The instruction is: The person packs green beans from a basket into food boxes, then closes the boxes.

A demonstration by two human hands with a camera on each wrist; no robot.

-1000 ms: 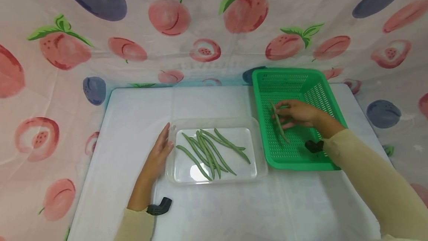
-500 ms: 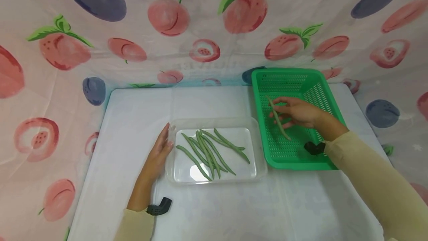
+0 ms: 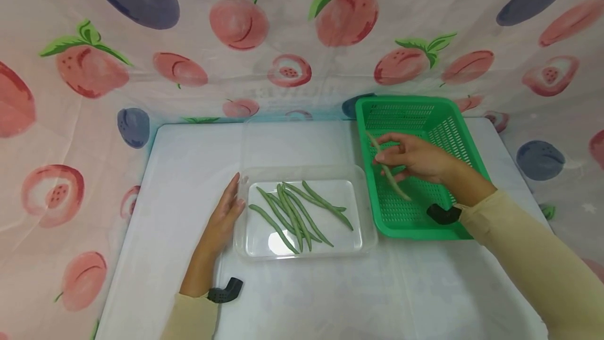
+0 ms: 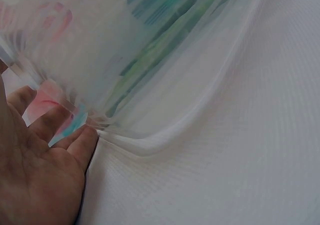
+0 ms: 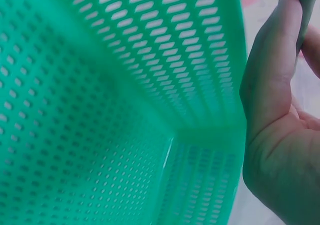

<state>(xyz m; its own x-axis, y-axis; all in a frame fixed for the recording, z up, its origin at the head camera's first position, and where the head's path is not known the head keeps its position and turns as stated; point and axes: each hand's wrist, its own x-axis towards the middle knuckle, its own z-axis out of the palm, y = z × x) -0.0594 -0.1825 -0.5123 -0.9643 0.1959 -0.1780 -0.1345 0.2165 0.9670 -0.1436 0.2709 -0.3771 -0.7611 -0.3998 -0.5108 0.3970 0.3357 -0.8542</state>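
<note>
In the head view my right hand [image 3: 415, 157] pinches one green bean [image 3: 394, 184] over the green plastic basket [image 3: 424, 234]. That bean slants across the fingers, its lower end pointing toward the basket's front. A sliver of it shows by the fingertips in the right wrist view, where the perforated basket wall [image 5: 170, 50] fills most of the picture. My left hand [image 3: 224, 213] has its extended fingers against the left side of a clear plastic container [image 3: 370, 214]. Several green beans [image 3: 291, 214] lie loosely crossed on the container's floor. The left wrist view shows the fingertips [image 4: 90, 133] at its corner.
Container and basket stand side by side on a white-covered table [image 3: 198, 156], the basket to the right. A fruit-printed cloth [image 3: 288, 20] hangs behind and along both sides. Black wrist mounts [image 3: 226, 291] stick out from both sleeves.
My right hand has moved slightly left and up with the bean, toward the basket's left wall. The left hand, the container and its beans have stayed in place.
</note>
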